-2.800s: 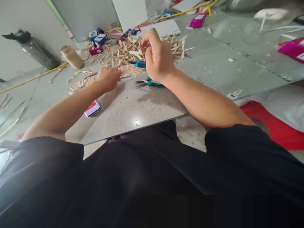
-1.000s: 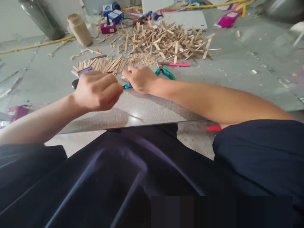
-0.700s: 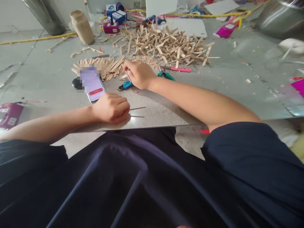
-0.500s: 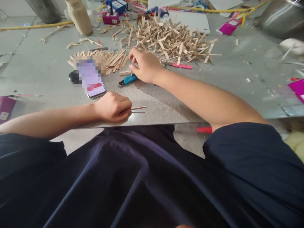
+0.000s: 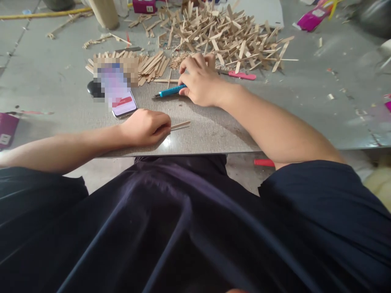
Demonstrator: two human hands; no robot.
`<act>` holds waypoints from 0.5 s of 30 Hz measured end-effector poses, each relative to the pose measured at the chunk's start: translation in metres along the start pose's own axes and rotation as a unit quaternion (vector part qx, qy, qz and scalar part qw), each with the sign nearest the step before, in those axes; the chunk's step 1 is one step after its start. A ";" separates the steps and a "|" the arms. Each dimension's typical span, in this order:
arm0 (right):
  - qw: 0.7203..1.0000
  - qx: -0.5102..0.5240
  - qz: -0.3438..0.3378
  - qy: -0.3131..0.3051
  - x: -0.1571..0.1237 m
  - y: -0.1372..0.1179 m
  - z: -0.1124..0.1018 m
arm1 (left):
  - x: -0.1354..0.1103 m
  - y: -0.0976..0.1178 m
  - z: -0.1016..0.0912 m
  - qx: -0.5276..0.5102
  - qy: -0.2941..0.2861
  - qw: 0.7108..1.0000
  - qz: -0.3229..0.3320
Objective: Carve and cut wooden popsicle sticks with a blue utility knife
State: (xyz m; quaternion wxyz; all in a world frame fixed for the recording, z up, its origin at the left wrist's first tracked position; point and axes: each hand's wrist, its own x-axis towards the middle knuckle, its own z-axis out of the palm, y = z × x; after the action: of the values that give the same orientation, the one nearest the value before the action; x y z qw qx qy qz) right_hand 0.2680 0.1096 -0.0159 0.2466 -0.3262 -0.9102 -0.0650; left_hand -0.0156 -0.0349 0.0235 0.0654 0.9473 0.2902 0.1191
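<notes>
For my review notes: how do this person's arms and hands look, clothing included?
The left hand and right hand are both bare: no gloves, and no watch or bracelet shows on either wrist. The forearms are uncovered. The sleeves are short, loose and dark navy, matching the shirt, with no visible markings.

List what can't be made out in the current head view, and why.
All in the head view:
- Phone: upper screen hidden by pixelation.
- Blue-handled tool: far end hidden by the right hand; whether it is gripped can't be told.
- Wooden stick: one end hidden by the left hand.
- Beige jar: top cut off by the upper edge.
</notes>
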 end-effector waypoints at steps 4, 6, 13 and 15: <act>0.994 0.074 -0.071 0.044 0.000 0.031 -0.005 | 0.000 -0.001 -0.001 -0.002 0.001 0.999 -0.041; 0.987 0.116 -0.092 0.055 0.001 0.041 -0.014 | 0.000 -0.001 -0.002 -0.009 0.001 0.998 -0.063; 0.905 0.385 0.179 0.013 0.007 -0.015 -0.062 | -0.002 0.012 -0.011 -0.020 -0.012 0.990 -0.140; 0.893 0.412 0.178 0.029 0.010 -0.034 -0.070 | -0.003 0.012 -0.013 -0.026 -0.004 0.989 -0.143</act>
State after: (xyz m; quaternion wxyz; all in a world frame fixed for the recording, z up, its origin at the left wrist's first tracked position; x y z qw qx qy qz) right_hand 0.2688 0.0695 0.0520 0.3923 -0.3497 -0.7750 0.3510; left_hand -0.0153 -0.0459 0.0378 0.1072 0.8947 0.4189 0.1120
